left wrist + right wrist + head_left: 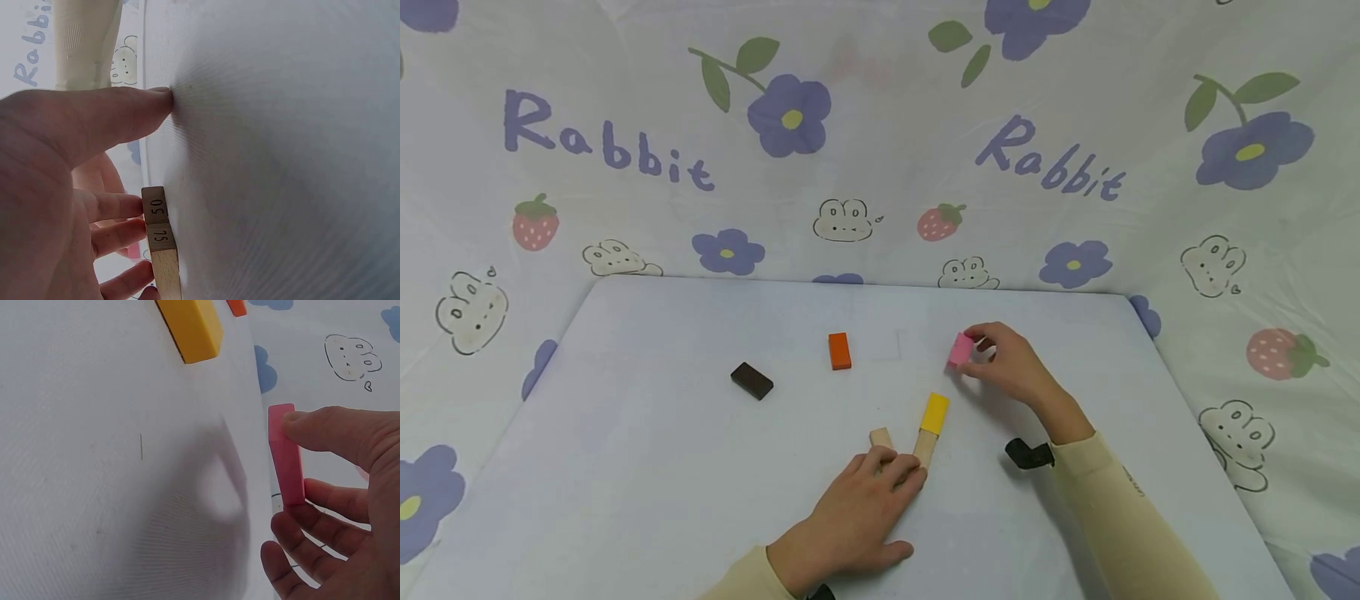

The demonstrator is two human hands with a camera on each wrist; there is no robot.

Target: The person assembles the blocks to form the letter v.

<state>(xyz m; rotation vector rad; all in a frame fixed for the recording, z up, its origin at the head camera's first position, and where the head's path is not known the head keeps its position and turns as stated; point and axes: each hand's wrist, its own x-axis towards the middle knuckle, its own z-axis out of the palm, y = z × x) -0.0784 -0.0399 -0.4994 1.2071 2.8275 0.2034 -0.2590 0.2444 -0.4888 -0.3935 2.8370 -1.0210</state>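
Your right hand (1007, 367) pinched a smooth pink rectangular block (961, 350) at far right. Your left hand (861, 512), thumb spread, touched pale grained rectangular wooden blocks (160, 236), nearer. Only the left wrist view showed their "50" and "75" markings.

"Rabbit" on backdrop (880, 142); "50", "75" on wooden blocks (155, 205)

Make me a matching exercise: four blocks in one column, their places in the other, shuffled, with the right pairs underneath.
Blocks
1. pink block
2. dark block
3. yellow block
4. orange block

Places
A. at the far end of a wooden block
B. lying between the dark and pink blocks
C. held in the right hand
D. farthest left of all the blocks in the head view

Pairs: 1-C, 2-D, 3-A, 4-B
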